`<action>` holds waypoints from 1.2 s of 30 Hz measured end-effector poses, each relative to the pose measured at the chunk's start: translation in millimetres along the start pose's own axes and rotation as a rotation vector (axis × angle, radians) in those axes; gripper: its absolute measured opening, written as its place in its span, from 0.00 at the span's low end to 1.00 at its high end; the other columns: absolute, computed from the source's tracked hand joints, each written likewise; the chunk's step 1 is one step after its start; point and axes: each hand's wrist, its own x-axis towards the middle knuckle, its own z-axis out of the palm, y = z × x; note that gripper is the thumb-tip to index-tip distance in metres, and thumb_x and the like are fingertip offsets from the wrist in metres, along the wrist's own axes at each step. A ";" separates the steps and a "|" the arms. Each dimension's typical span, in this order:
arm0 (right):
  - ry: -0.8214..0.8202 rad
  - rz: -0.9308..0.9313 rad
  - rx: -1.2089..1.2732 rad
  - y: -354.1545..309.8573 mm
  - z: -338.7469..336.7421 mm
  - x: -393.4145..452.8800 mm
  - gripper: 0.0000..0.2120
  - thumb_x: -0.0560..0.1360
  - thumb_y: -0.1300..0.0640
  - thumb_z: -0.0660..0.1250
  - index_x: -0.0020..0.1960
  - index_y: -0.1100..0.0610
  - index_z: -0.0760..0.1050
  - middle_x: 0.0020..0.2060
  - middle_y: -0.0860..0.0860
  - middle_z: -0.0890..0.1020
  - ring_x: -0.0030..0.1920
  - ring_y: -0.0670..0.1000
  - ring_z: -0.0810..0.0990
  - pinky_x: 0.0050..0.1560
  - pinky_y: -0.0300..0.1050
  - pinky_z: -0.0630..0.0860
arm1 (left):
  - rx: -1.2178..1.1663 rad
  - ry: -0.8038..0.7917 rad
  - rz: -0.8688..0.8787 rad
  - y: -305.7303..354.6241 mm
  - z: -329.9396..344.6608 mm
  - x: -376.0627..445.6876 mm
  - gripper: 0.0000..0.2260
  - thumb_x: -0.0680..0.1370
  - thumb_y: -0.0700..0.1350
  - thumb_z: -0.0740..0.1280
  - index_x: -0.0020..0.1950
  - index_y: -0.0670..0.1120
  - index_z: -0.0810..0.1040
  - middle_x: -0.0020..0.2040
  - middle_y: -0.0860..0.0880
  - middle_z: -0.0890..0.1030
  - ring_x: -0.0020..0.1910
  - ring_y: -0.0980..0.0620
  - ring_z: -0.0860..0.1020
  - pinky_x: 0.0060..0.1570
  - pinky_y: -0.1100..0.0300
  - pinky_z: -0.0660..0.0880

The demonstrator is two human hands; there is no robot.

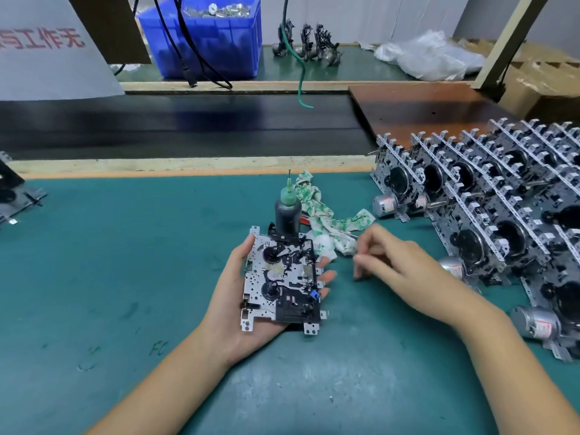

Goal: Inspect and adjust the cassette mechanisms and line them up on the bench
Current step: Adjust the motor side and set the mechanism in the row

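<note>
Green matting covers the worktop [94, 277] I am looking down on, with a dark belt running across behind it. At the far left edge I see part of another mechanism [12, 196] lying flat. Left of centre, my left hand [238, 296] lies palm up under a cassette mechanism [282, 277], thumb curled on its left edge and fingertips showing past its right edge; I judge it is cradled face up so the reels and levers can be checked. Just behind it stands a dark bottle [288, 211] with a green needle tip, probably kept close for oiling, beside a crumpled green-printed rag [323, 215]. My right hand [392, 262] hovers just right of the mechanism, fingers loosely curled, holding nothing I can make out. Further right, finished mechanisms [486, 208] stand on edge in tight rows, where this one should join them.
</note>
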 end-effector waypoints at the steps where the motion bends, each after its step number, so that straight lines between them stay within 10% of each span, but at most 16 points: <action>1: 0.010 -0.004 0.133 -2.7 0.4 -1.2 0.08 0.79 0.51 0.58 0.43 0.43 0.63 0.35 0.45 0.81 0.36 0.45 0.77 0.41 0.39 0.71 | -0.003 -0.005 -0.011 0.2 -0.5 0.0 0.30 0.73 0.62 0.62 0.64 0.39 0.77 0.66 0.34 0.73 0.65 0.35 0.73 0.67 0.43 0.67; 9: -0.284 0.245 0.624 -26.7 20.5 -1.6 0.17 0.81 0.49 0.54 0.36 0.55 0.67 0.19 0.47 0.68 0.20 0.45 0.59 0.21 0.33 0.57 | 0.003 -0.032 -0.096 -3.8 -2.9 1.4 0.37 0.74 0.69 0.56 0.65 0.39 0.76 0.67 0.37 0.73 0.66 0.40 0.73 0.67 0.44 0.67; 36: -0.525 0.328 0.500 -30.7 21.3 -3.4 0.30 0.81 0.45 0.53 0.22 0.55 0.67 0.13 0.49 0.66 0.14 0.45 0.61 0.21 0.35 0.59 | 0.168 0.120 -0.039 -7.7 2.5 6.5 0.33 0.76 0.66 0.53 0.57 0.41 0.82 0.59 0.36 0.79 0.54 0.42 0.81 0.53 0.50 0.79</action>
